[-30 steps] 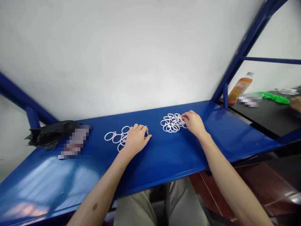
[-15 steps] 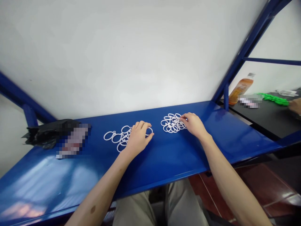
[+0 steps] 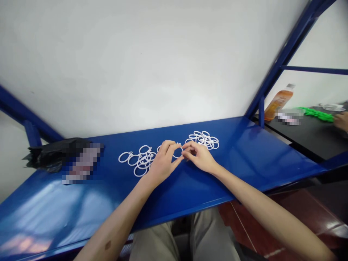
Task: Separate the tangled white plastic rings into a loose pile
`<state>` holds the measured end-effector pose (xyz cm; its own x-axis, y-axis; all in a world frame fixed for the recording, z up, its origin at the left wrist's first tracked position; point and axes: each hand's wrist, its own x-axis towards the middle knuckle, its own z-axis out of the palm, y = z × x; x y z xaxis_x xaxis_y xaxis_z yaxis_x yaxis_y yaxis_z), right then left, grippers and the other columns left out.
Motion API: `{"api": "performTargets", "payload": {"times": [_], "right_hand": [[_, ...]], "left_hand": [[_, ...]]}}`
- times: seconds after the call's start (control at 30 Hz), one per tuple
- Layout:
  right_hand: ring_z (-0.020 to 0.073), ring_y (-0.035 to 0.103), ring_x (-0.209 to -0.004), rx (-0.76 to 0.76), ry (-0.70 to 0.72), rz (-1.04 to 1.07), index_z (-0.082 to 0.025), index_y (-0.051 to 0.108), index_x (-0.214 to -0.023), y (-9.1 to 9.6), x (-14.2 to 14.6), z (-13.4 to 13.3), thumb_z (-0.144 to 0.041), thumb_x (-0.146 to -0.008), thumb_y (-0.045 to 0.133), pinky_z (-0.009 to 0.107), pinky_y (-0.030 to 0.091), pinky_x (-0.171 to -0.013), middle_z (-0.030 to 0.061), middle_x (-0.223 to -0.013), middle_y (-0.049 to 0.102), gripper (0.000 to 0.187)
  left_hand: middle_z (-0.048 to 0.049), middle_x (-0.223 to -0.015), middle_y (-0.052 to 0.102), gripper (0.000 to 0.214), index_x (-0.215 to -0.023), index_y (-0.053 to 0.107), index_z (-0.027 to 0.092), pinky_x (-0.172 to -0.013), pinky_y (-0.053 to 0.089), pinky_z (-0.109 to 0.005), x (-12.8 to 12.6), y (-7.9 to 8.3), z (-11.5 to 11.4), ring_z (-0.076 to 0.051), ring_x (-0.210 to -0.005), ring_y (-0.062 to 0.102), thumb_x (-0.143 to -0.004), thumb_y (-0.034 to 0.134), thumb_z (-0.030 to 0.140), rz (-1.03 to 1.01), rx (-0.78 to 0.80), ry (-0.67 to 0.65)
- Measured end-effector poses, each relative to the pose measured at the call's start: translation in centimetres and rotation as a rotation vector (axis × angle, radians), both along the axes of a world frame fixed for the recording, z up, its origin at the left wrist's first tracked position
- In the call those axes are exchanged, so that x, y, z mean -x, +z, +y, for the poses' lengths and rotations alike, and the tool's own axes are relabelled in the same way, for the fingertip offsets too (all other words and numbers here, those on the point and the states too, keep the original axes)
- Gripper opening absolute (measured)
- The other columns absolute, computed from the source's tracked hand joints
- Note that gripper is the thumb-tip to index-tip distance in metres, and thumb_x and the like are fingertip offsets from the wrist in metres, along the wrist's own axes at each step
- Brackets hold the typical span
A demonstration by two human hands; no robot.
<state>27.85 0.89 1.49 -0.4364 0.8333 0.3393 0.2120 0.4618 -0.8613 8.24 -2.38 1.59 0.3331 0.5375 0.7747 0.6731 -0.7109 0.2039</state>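
Observation:
On the blue table (image 3: 244,156) lie two groups of white plastic rings. A linked chain of rings (image 3: 137,160) stretches to the left. A loose pile of rings (image 3: 204,139) sits to the right. My left hand (image 3: 162,162) and my right hand (image 3: 198,156) meet between the groups. Both pinch a white ring (image 3: 178,150) at the chain's right end, fingertips nearly touching.
A black bag (image 3: 51,156) with a blurred packet lies at the table's left. On a black table to the right stand an orange drink bottle (image 3: 277,101) and green items (image 3: 317,114); another person's hand (image 3: 342,120) shows at the right edge.
My right hand left the loose pile and moved left to meet my left hand. My left hand lifted off the chain and now pinches a ring at its end.

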Motion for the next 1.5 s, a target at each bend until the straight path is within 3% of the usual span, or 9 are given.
{"api": "performTargets", "payload": {"times": [0.13, 0.3, 0.4, 0.47, 0.63, 0.77, 0.93, 1.23, 1.5], "right_hand": [[0.0156, 0.068, -0.068, 0.033, -0.040, 0.084, -0.023, 0.061, -0.097, -0.6, 0.3, 0.2, -0.034, -0.092, 0.063, 0.030, 0.055, -0.067, -0.0002, -0.080, 0.070, 0.012], [0.0164, 0.069, -0.071, 0.120, 0.028, 0.098, -0.023, 0.059, -0.098, -0.9, 0.5, 0.2, -0.039, -0.091, 0.065, 0.030, 0.056, -0.069, 0.0007, -0.082, 0.072, 0.019], [0.0156, 0.068, -0.067, -0.023, -0.048, 0.041, -0.022, 0.061, -0.095, -0.7, 0.3, 0.1, -0.040, -0.094, 0.061, 0.029, 0.054, -0.066, 0.0005, -0.079, 0.072, 0.018], [0.0152, 0.066, -0.064, -0.150, -0.094, -0.011, -0.022, 0.064, -0.092, -0.6, 0.2, 0.1, -0.040, -0.095, 0.060, 0.028, 0.053, -0.064, 0.0005, -0.076, 0.071, 0.018], [0.0153, 0.066, -0.067, -0.368, -0.122, -0.131, -0.022, 0.068, -0.090, -0.6, 0.2, -0.2, -0.035, -0.098, 0.057, 0.027, 0.051, -0.064, 0.0026, -0.082, 0.074, 0.019], [0.0165, 0.068, -0.075, -0.505, -0.051, -0.168, -0.022, 0.067, -0.093, -0.9, -0.1, -0.5, -0.032, -0.101, 0.054, 0.027, 0.053, -0.069, 0.0044, -0.086, 0.073, 0.018], [0.0177, 0.066, -0.077, -0.668, 0.056, -0.237, -0.020, 0.066, -0.093, -0.7, -0.8, -0.5, -0.027, -0.103, 0.049, 0.028, 0.053, -0.070, 0.0079, -0.086, 0.071, 0.021], [0.0148, 0.066, -0.073, -0.497, 0.012, -0.183, -0.023, 0.065, -0.091, -0.5, -0.1, -0.7, -0.027, -0.100, 0.056, 0.026, 0.051, -0.068, 0.0017, -0.083, 0.071, 0.013], [0.0164, 0.061, -0.075, -0.710, 0.153, -0.312, -0.021, 0.065, -0.094, -0.5, -1.0, -0.6, -0.020, -0.103, 0.042, 0.027, 0.050, -0.067, 0.0060, -0.083, 0.068, 0.024]], "left_hand": [[-0.0069, -0.108, 0.056, 0.032, -0.115, 0.052, 0.022, -0.088, 0.055, -0.035, -0.4, -0.2, 0.0, -0.020, -0.102, 0.060, -0.088, 0.068, 0.019, -0.002, 0.007, -0.002], [-0.0057, -0.103, 0.057, 0.027, -0.109, 0.054, 0.021, -0.085, 0.055, -0.034, -0.8, -0.4, -0.1, -0.019, -0.098, 0.060, -0.087, 0.070, 0.021, -0.004, -0.005, -0.022], [-0.0049, -0.103, 0.061, 0.032, -0.112, 0.054, 0.021, -0.080, 0.056, -0.032, -1.1, -0.4, -0.2, -0.017, -0.090, 0.064, -0.086, 0.072, 0.028, -0.190, 0.164, 0.011], [-0.0035, -0.096, 0.065, 0.023, -0.108, 0.056, 0.021, -0.075, 0.057, -0.030, -1.2, -0.2, -0.1, -0.015, -0.081, 0.066, -0.090, 0.067, 0.030, -0.345, 0.329, 0.036], [-0.0013, -0.082, 0.071, 0.010, -0.094, 0.060, 0.021, -0.067, 0.055, -0.028, -1.1, 0.2, 0.0, -0.015, -0.071, 0.068, -0.091, 0.061, 0.031, -0.540, 0.642, -0.033], [0.0006, -0.077, 0.071, 0.005, -0.092, 0.061, 0.022, -0.067, 0.053, -0.027, -0.9, 0.4, -0.3, -0.015, -0.071, 0.069, -0.088, 0.060, 0.023, -0.552, 0.648, -0.039], [0.0018, -0.078, 0.071, 0.014, -0.085, 0.064, 0.022, -0.070, 0.052, -0.026, -0.1, 0.4, -0.3, -0.013, -0.072, 0.068, -0.087, 0.055, 0.013, -0.344, 0.573, -0.122], [0.0017, -0.081, 0.072, 0.011, -0.084, 0.066, 0.023, -0.071, 0.050, -0.026, -0.1, 0.3, -0.2, -0.014, -0.073, 0.065, -0.090, 0.057, 0.019, -0.303, 0.461, -0.062], [0.0015, -0.076, 0.070, 0.012, -0.080, 0.064, 0.022, -0.070, 0.050, -0.027, 0.5, 1.0, -0.4, -0.014, -0.069, 0.064, -0.087, 0.056, 0.017, -0.254, 0.635, -0.209]]}}
